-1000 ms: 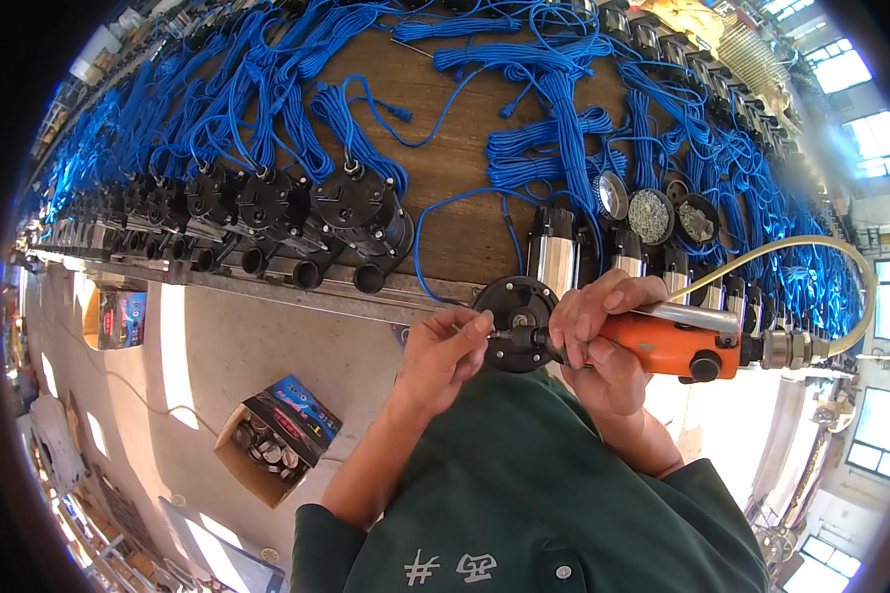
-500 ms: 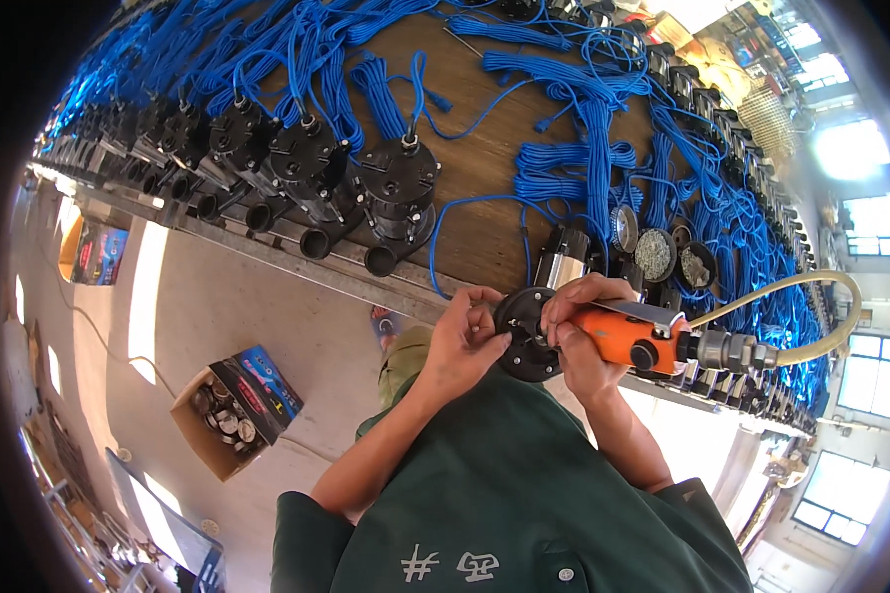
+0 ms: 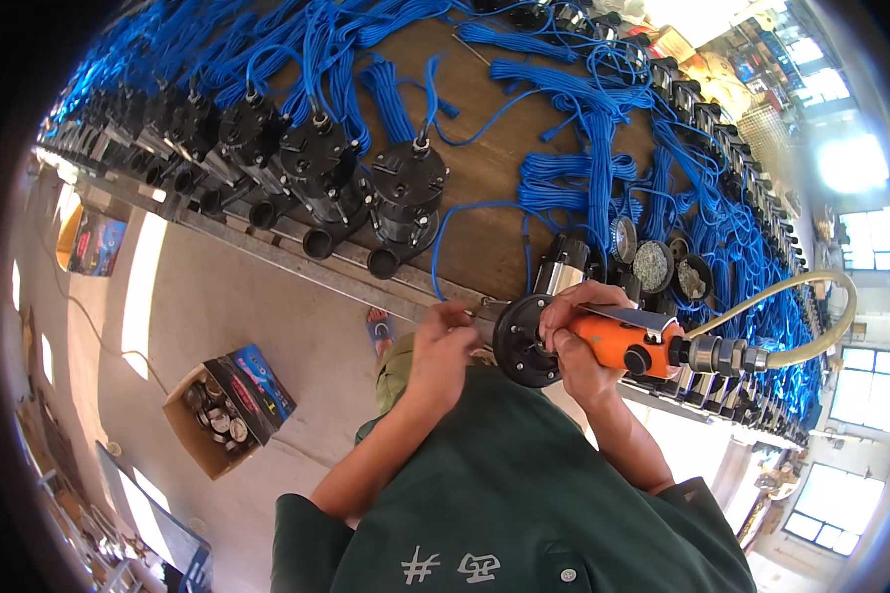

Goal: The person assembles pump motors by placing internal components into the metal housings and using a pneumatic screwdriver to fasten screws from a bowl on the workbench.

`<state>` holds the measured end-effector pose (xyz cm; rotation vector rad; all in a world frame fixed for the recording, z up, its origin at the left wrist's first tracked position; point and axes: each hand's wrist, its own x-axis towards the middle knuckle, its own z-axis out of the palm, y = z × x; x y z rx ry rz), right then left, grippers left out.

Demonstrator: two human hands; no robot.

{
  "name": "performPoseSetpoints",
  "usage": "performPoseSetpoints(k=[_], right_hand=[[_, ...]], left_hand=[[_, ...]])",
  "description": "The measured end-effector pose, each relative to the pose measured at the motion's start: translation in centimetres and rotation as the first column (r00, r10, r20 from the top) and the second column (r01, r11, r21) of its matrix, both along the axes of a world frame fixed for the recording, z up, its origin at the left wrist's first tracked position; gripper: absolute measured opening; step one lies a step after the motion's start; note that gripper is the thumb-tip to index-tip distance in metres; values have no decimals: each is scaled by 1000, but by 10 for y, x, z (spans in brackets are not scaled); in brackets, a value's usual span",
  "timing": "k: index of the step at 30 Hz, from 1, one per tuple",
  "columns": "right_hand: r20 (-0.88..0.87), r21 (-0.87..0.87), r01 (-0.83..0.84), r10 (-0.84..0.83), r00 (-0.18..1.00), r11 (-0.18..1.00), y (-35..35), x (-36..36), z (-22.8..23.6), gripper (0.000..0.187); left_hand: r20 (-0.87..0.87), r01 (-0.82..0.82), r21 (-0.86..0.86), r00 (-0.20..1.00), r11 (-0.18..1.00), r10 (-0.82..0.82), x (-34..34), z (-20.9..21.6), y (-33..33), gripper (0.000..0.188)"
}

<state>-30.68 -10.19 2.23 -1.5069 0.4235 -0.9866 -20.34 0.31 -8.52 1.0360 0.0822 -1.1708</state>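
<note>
My right hand (image 3: 585, 341) is wrapped round an orange air screwdriver (image 3: 608, 343), its front end against a submersible pump's round black end (image 3: 522, 348). That pump lies on its side at the table's near edge, its shiny metal body (image 3: 566, 259) pointing away from me. Just left of the black end is my left hand (image 3: 443, 358), its fingers bent and smeared by motion. Whether it holds anything small cannot be made out. The tool's tip is hidden behind my right fingers.
Several black pumps (image 3: 405, 188) stand along the table's edge on the left. Bundled blue cables (image 3: 574, 183) cover much of the brown tabletop (image 3: 485, 247). A bowl of small hardware (image 3: 653, 265) sits beyond the tool. Its pale hose (image 3: 841, 316) loops right. An open carton (image 3: 193, 435) is on the floor.
My left hand has drawn back leftward from the pump's black end, where its fingers were touching. The right hand and air screwdriver stay nearly in place.
</note>
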Motion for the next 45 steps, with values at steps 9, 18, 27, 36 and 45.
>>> performPoseSetpoints(k=[9,18,27,36,45], right_hand=[[280,34,102,-108,954,994,-9,-16,44,33],[435,201,85,-167,885,976,-7,-31,53,41],[378,210,132,-205,903,969,-7,-43,43,33],[311,148,213,-250,917,966,-5,-78,34,31],[143,118,318,-333,932,941,-6,-98,-5,34]], left_hand=[[24,144,-195,990,970,-142,18,63,-1,24],[-34,341,-277,931,898,-364,9,74,-16,20],[-30,415,-164,905,895,-424,-11,80,-32,24],[376,706,101,625,701,-684,-23,98,-50,24],[790,815,365,-14,451,-613,-42,92,-56,54]])
